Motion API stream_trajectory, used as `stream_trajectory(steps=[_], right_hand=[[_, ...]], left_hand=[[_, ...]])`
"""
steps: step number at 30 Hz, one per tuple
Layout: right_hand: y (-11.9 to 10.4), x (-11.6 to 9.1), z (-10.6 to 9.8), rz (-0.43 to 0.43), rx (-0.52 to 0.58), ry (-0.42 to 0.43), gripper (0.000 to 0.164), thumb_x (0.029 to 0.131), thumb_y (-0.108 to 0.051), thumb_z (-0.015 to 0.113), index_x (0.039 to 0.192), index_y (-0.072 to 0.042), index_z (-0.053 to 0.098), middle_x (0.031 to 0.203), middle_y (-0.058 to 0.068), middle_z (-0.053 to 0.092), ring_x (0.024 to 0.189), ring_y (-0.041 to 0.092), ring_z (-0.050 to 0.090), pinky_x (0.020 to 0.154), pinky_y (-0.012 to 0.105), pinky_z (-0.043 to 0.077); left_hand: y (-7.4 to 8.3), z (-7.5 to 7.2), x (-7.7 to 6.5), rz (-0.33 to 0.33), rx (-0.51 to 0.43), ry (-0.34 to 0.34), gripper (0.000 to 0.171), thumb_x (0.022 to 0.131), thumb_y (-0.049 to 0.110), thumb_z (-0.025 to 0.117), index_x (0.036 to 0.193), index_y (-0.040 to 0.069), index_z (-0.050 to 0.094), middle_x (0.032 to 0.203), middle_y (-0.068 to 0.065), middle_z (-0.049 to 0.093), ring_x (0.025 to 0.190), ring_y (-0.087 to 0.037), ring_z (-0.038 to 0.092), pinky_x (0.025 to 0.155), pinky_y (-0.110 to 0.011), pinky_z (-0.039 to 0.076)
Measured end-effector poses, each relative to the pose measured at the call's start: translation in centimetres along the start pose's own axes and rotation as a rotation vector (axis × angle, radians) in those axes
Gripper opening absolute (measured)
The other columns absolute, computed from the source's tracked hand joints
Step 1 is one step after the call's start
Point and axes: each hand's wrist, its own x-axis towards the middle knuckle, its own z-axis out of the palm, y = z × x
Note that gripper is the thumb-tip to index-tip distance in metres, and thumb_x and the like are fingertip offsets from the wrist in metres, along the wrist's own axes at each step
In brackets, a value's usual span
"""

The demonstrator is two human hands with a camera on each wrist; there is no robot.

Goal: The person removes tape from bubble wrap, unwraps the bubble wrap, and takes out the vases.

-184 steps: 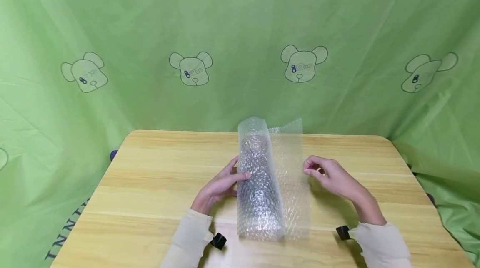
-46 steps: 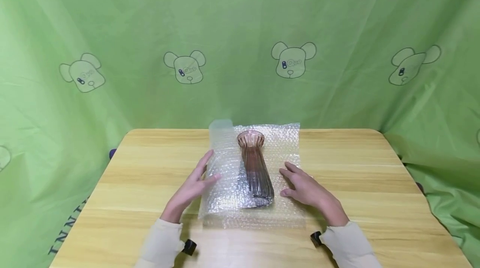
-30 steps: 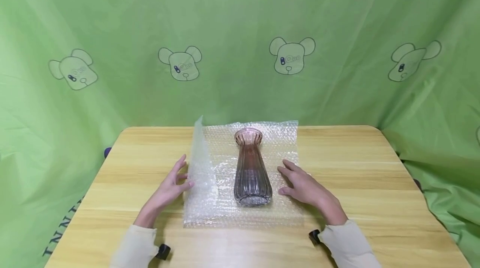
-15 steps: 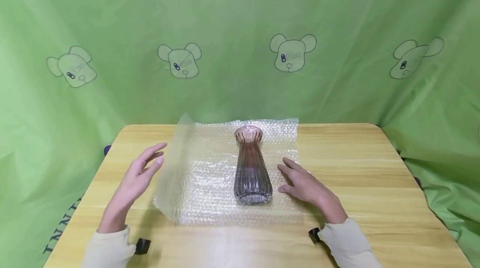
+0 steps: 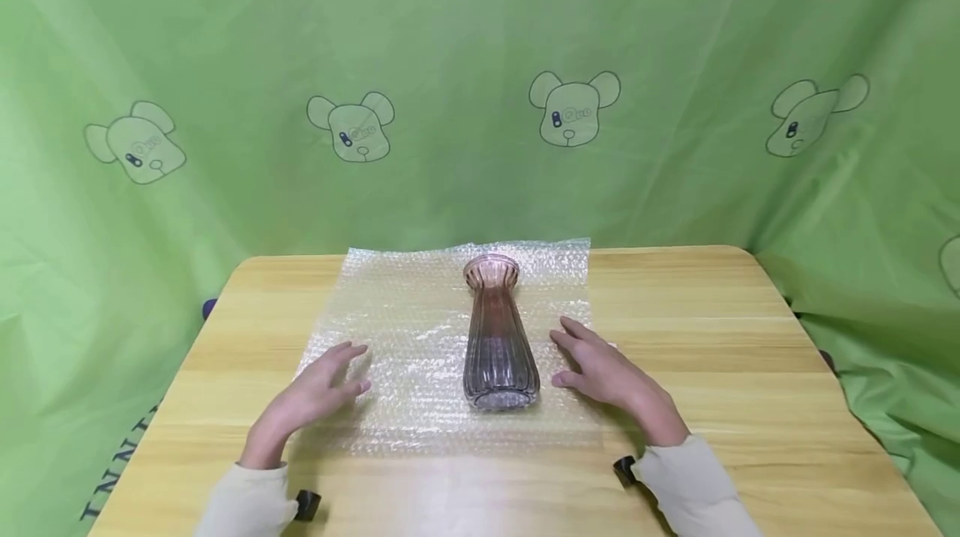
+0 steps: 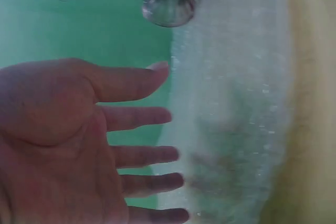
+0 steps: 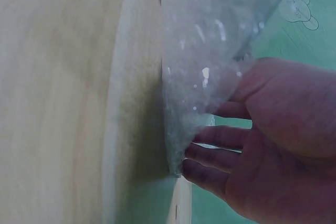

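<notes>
A ribbed glass vase [image 5: 500, 345], pink at the mouth and smoky grey toward the base, lies on a spread sheet of bubble wrap [image 5: 412, 312]. Its mouth points to the far edge of the table. Over the sheet's left part hovers my left hand [image 5: 318, 387], fingers extended and holding nothing; the left wrist view shows its palm with the fingers apart. My right hand [image 5: 603, 366] is at the sheet's right edge beside the vase, fingers fairly straight. In the right wrist view, a raised flap of bubble wrap [image 7: 210, 35] overlaps that hand's thumb and fingertips.
The wooden table [image 5: 697, 328] has rounded far corners. A green curtain [image 5: 450, 195] printed with bear heads hangs behind it and along both sides. Small black devices are worn at the left wrist [image 5: 307, 505] and the right wrist [image 5: 625, 470].
Rolled around the vase at first, the bubble wrap has been unrolled leftward and now lies flat. My left hand swung out left, then came back over the sheet; the right stayed at the right edge.
</notes>
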Motion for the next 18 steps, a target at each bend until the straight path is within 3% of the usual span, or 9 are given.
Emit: stream_trajectory(steps=[4, 9, 13, 18], right_hand=[[0.0, 0.1, 0.1, 0.004, -0.001, -0.006, 0.074, 0.09, -0.022, 0.079, 0.148, 0.011, 0.044, 0.16, 0.036, 0.024, 0.145, 0.054, 0.029, 0.116, 0.064, 0.029], [0.0, 0.2, 0.3, -0.003, -0.006, -0.001, 0.074, 0.09, -0.023, 0.079, 0.147, 0.011, 0.045, 0.159, 0.036, 0.025, 0.144, 0.054, 0.03, 0.117, 0.064, 0.029], [-0.1, 0.2, 0.4, 0.0, -0.009, 0.001, 0.074, 0.09, -0.022, 0.078, 0.147, 0.011, 0.045, 0.16, 0.036, 0.025, 0.144, 0.054, 0.03, 0.116, 0.065, 0.03], [-0.1, -0.1, 0.3, 0.006, -0.005, 0.007, 0.073, 0.091, -0.022, 0.078, 0.148, 0.01, 0.045, 0.16, 0.035, 0.024, 0.144, 0.055, 0.031, 0.113, 0.069, 0.03]], left_hand=[[-0.6, 0.8, 0.6, -0.024, 0.016, 0.029, 0.077, 0.093, 0.018, 0.074, 0.155, -0.006, 0.034, 0.16, -0.037, 0.02, 0.146, -0.057, 0.02, 0.117, -0.071, 0.018], [0.0, 1.6, 1.1, -0.115, 0.065, -0.015, 0.098, 0.08, 0.026, 0.087, 0.158, 0.001, 0.033, 0.163, -0.034, 0.012, 0.147, -0.06, 0.008, 0.108, -0.082, 0.011], [0.4, 2.3, 1.1, -0.17, 0.157, -0.034, 0.101, 0.075, 0.033, 0.09, 0.158, 0.008, 0.038, 0.165, -0.03, 0.012, 0.147, -0.06, 0.006, 0.099, -0.09, 0.008], [0.8, 2.8, 1.1, -0.182, 0.203, -0.017, 0.1, 0.074, 0.031, 0.09, 0.158, 0.011, 0.04, 0.166, -0.027, 0.013, 0.148, -0.058, 0.008, 0.1, -0.089, 0.009]])
